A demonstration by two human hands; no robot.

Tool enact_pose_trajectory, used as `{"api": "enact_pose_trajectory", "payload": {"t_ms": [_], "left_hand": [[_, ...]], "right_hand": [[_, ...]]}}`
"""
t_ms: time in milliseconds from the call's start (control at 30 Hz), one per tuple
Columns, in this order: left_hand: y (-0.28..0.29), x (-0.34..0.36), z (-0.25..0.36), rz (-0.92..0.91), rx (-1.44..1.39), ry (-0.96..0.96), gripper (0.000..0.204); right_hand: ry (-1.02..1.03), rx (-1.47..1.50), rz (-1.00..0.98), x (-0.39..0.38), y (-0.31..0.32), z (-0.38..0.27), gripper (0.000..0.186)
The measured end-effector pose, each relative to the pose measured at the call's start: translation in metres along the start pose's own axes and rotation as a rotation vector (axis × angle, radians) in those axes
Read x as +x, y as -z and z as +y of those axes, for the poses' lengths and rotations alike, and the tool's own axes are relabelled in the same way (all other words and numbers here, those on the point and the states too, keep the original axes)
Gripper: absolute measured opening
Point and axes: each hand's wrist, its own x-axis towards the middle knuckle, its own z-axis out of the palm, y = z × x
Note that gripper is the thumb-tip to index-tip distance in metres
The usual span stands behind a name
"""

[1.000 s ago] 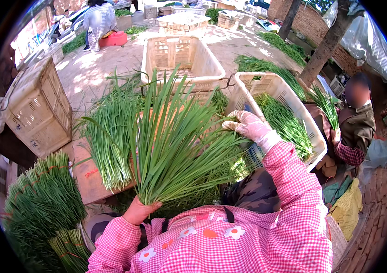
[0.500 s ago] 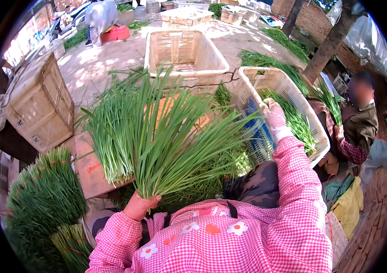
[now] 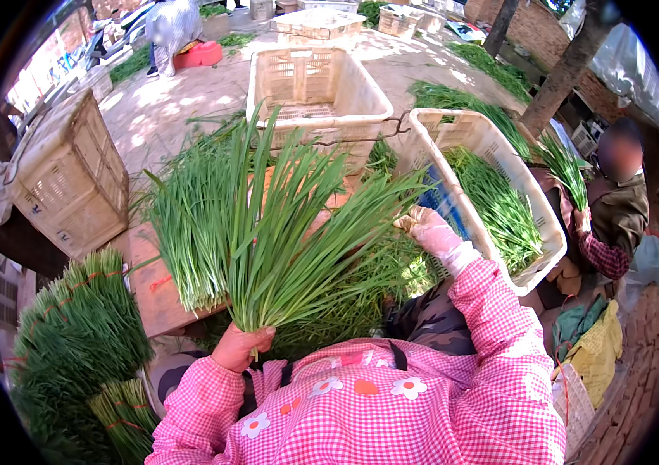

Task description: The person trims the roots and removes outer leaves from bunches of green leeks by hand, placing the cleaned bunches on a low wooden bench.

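My left hand (image 3: 243, 347), bare, is wrapped round the pale stem ends of a fanned bunch of green chives (image 3: 291, 256). The long leaves spread up and to the right. Beside the leaf tips, at the near-left side of a white plastic crate (image 3: 465, 205), hovers my right hand (image 3: 430, 231), in a pale glove. Its fingers are bent together; what they hold, if anything, cannot be made out. Loose chives (image 3: 496, 205) lie inside that crate. A thick layer of aligned chives (image 3: 194, 240) rests on a wooden board (image 3: 160, 283) left of the bunch.
Tied chive bundles (image 3: 81, 318) are stacked at the lower left. A tall crate (image 3: 70, 174) stands on its end behind them. Ahead is another open crate (image 3: 380, 105). At the right sits a co-worker (image 3: 616, 209) holding chives. Plant scraps (image 3: 318, 329) lie before my lap.
My right hand has come off the right crate's rim, moving left and nearer to the bunch's leaf tips. The left hand keeps its hold on the chives, nearly still.
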Motion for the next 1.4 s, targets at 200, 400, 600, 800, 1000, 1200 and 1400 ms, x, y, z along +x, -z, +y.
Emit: {"api": "enact_pose_trajectory", "payload": {"t_ms": [200, 400, 600, 800, 1000, 1200, 1400], "left_hand": [[-0.009, 0.004, 0.0, 0.021, -0.022, -0.009, 0.014], [-0.012, 0.023, 0.007, -0.025, -0.007, -0.095, 0.015], [-0.033, 0.046, 0.022, 0.13, 0.395, -0.313, 0.023], [-0.02, 0.095, -0.012, 0.41, 1.092, -0.577, 0.03], [-0.039, 0.072, 0.005, 0.486, 1.608, -0.531, 0.043], [-0.055, 0.056, 0.005, 0.332, 1.441, -0.563, 0.064], [-0.021, 0.066, -0.008, 0.05, 0.474, -0.248, 0.068]], "right_hand": [[-0.039, 0.21, 0.523, 0.02, 0.023, -0.007, 0.017], [-0.096, -0.721, 0.314, -0.02, 0.07, 0.017, 0.05], [0.027, -0.535, -0.503, -0.052, -0.06, -0.051, 0.076], [-0.224, 0.585, -0.642, -0.029, -0.154, -0.071, 0.068], [-0.171, 1.117, -0.489, -0.014, -0.193, -0.055, 0.032], [-0.273, 1.161, -0.399, -0.007, -0.189, -0.039, 0.039], [-0.206, 1.079, -0.661, -0.016, -0.179, -0.037, 0.051]]}}
